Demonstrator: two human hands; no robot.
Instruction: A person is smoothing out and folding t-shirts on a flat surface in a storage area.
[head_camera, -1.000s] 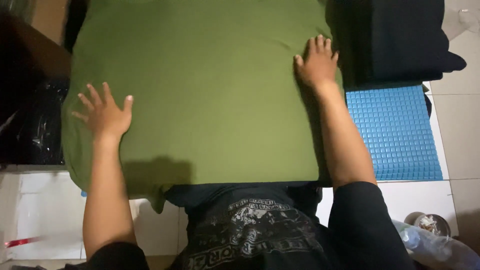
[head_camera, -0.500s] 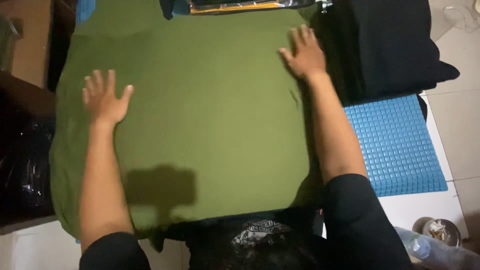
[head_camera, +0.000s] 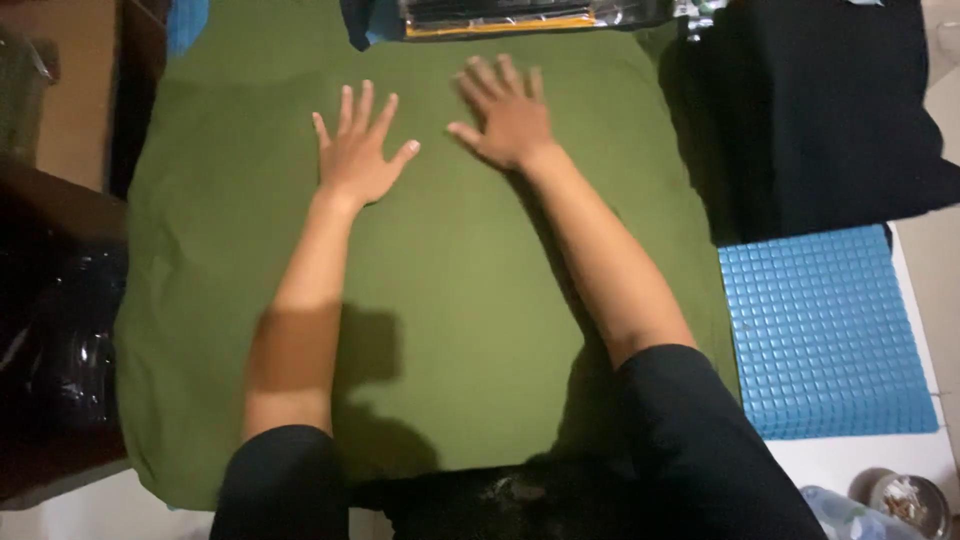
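I had both palms flat and fingers spread on the olive-green cotton cloth (head_camera: 420, 300), gripping nothing: my left hand (head_camera: 358, 150) and my right hand (head_camera: 505, 115) lay near each other by its far edge. To do this well, I judged 2 flat palms should press evenly outward so no crease forms. Just beyond my fingertips lay a flat clear-wrapped package with a yellow strip (head_camera: 495, 15); right of my right hand sat a folded black fabric pile (head_camera: 820, 110), and nearer me a blue gridded mat (head_camera: 825, 330).

Both arms stretch forward, bare below dark sleeves. The left hand (head_camera: 360, 150) and right hand (head_camera: 507, 117) lie palm-down, fingers spread, side by side in the upper middle of the frame.
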